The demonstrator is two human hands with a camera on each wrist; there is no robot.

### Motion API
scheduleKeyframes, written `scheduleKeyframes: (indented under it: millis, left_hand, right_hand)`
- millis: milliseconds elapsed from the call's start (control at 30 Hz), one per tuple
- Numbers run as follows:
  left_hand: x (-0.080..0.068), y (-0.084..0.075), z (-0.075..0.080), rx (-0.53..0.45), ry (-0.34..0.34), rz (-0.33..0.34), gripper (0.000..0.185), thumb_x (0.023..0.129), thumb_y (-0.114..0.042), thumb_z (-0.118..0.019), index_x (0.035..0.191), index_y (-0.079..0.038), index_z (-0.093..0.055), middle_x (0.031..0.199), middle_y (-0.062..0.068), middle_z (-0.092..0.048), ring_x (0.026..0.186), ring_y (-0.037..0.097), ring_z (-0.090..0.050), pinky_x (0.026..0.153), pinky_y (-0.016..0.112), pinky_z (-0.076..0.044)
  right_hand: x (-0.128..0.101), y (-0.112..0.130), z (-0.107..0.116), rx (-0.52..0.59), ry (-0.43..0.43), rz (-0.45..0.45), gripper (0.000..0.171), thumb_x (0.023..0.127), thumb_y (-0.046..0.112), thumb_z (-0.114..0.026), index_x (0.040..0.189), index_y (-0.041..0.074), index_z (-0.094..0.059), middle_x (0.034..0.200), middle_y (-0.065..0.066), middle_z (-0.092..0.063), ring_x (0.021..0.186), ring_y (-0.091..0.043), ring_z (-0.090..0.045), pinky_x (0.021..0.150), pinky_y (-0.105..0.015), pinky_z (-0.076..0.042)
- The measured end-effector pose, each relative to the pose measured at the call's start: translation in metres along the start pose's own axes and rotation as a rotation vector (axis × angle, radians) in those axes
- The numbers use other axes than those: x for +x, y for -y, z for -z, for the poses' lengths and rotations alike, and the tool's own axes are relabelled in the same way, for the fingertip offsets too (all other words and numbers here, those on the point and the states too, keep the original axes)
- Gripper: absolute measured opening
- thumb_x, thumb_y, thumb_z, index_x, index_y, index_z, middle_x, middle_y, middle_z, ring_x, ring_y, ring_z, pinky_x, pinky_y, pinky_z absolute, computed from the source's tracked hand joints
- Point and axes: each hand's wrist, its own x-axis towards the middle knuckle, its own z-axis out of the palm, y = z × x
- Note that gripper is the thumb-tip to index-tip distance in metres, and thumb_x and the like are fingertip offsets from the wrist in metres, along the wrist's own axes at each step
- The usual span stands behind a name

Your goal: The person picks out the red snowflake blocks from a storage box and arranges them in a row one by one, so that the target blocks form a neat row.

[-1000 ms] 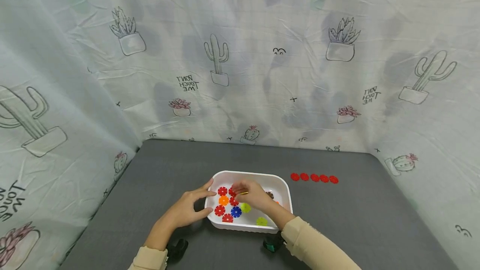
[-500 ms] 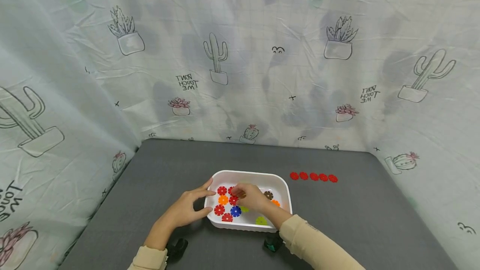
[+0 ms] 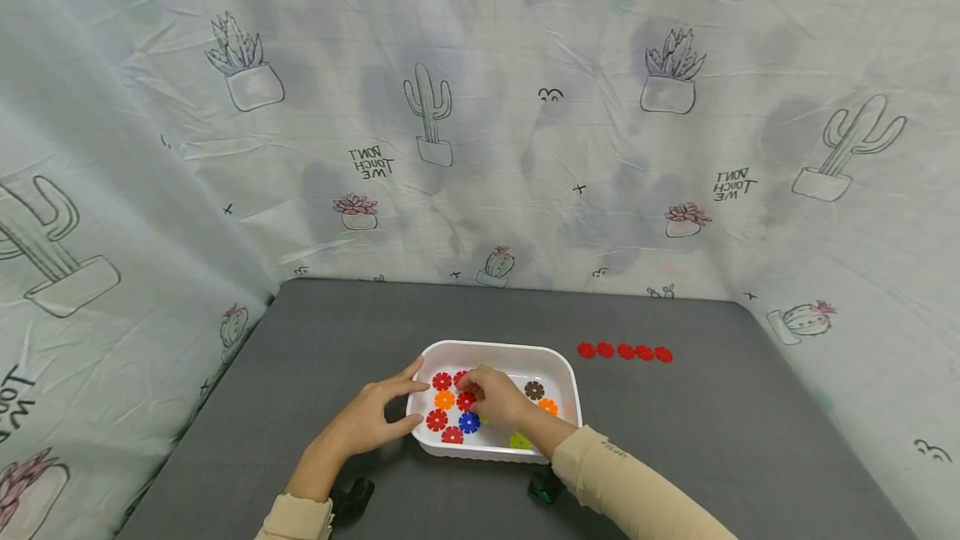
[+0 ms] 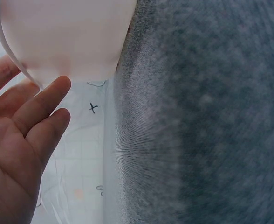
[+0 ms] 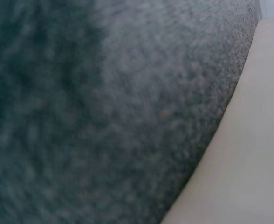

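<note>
White tray, grey table, red discs

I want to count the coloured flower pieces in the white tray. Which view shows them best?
The head view: flower pieces lie visible inside the white tray, some under the right hand. The left wrist view shows only the tray's outer wall; the right wrist view shows none.
</note>
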Motion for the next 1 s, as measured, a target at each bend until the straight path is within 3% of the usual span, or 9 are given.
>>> scheduleKeyframes:
  millis: [233, 433, 700, 1000]
  left_hand:
    - [0.0000, -0.0020, 0.0006, 0.009, -0.005, 0.006, 0.043, 0.083, -0.033, -0.060, 0.121, -0.014, -0.057, 0.144, 0.001, -0.033, 0.121, 0.018, -0.046, 0.093, 0.046, -0.042]
    - [0.0001, -0.0037, 0.0009, -0.020, 0.007, 0.052, 0.043, 0.082, -0.034, -0.062, 0.121, -0.017, -0.057, 0.145, -0.004, -0.031, 0.124, 0.015, -0.042, 0.095, 0.047, -0.040]
    - [0.0004, -0.0049, 0.0012, -0.016, -0.002, 0.034, 0.042, 0.082, -0.031, -0.062, 0.121, -0.015, -0.057, 0.145, -0.001, -0.032, 0.123, 0.018, -0.043, 0.094, 0.047, -0.041]
    - [0.0011, -0.0053, 0.0010, -0.011, -0.001, 0.034, 0.043, 0.082, -0.033, -0.061, 0.121, -0.015, -0.057, 0.145, -0.001, -0.031, 0.123, 0.019, -0.043, 0.094, 0.048, -0.040]
  right_hand:
    - [0.0016, 0.0002, 0.0000, -0.046, 0.025, 0.038, 0.021, 0.076, 0.009, -0.069, 0.096, 0.016, -0.064, 0.085, 0.006, -0.053, 0.078, -0.008, -0.046, 0.076, -0.020, -0.046]
    - [0.0016, 0.0005, -0.0001, -0.081, 0.030, 0.062, 0.019, 0.075, 0.011, -0.070, 0.093, 0.017, -0.064, 0.082, 0.007, -0.051, 0.076, -0.007, -0.044, 0.070, -0.018, -0.043]
    - [-0.0023, 0.0004, 0.0000, -0.122, -0.004, 0.064, 0.020, 0.078, 0.017, -0.068, 0.097, 0.019, -0.061, 0.088, 0.007, -0.049, 0.078, -0.005, -0.045, 0.076, -0.018, -0.047]
    - [-0.0044, 0.0012, 0.0026, -0.053, -0.047, 0.035, 0.021, 0.078, 0.014, -0.068, 0.098, 0.017, -0.063, 0.091, 0.007, -0.054, 0.078, -0.005, -0.050, 0.080, -0.020, -0.049]
